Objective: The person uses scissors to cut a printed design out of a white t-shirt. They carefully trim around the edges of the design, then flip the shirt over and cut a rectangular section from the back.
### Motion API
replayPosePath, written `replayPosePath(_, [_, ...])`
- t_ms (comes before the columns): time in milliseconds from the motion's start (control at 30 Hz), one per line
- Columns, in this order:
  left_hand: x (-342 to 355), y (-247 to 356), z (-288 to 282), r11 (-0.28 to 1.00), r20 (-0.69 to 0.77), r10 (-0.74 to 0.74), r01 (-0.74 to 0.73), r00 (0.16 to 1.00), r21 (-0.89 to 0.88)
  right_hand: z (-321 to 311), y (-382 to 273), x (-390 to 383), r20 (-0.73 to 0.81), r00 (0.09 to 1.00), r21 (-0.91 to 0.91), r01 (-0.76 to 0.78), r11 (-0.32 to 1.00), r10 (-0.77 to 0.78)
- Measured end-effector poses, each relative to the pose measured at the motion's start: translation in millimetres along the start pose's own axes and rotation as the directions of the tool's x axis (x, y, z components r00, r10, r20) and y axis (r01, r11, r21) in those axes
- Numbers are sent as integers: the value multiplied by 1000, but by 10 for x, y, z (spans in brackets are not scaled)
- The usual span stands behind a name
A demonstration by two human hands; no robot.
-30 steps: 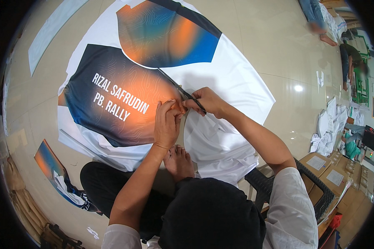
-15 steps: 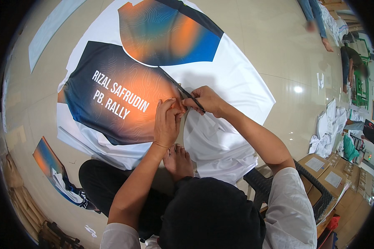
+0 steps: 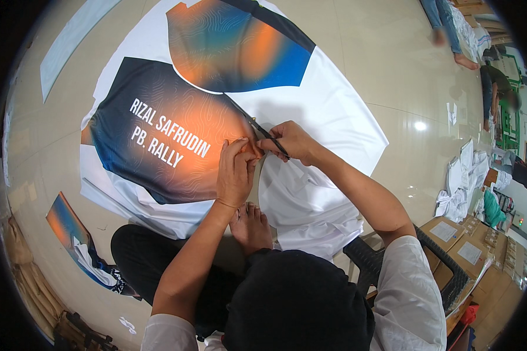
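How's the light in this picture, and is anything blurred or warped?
In the head view, glare spots the tiled floor and a soft shadow falls on the white fabric above the right hand; also in the head view, dark corners ring bending edges, and a bent-over person's head is blurred.

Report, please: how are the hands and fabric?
Left hand on orange-and-black printed fabric panel. Right hand holding black scissors at its edge. Bare foot near left hand.

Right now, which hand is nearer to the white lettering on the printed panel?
Left. The left hand touches the panel just right of the lettering; the right hand, holding scissors, is farther right.
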State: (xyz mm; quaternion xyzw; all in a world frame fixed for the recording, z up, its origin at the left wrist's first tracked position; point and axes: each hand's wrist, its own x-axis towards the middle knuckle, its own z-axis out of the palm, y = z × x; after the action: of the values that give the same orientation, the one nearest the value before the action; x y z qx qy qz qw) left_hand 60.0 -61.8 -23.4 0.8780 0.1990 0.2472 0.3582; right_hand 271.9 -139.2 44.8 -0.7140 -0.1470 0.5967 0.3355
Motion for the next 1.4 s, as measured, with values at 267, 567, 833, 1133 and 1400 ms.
replayPosePath(267, [2, -9, 6, 1000, -4, -2, 2, 1000, -13, -14, 4, 3, 10, 1000, -19, -17, 1000, 17])
replayPosePath(567, [0, -12, 8, 1000, -6, 3, -3, 1000, -3, -27, 29, 32, 8, 1000, -17, 1, 1000, -1])
replayPosePath(833, [2, -1, -12, 1000, -2, 6, -7, 1000, -20, -27, -43, 148, 20, 1000, -34, 12, 999, -12])
replayPosePath(1133, [-11, -23, 6, 1000, -15, 19, -19, 1000, -21, -9, -105, 135, 26, 1000, -9, 13, 1000, -12])
replayPosePath(1400, [-4, -6, -14, 1000, -15, 26, -26, 1000, -12, 9, -132, 124, 14, 1000, -13, 13, 1000, -13])
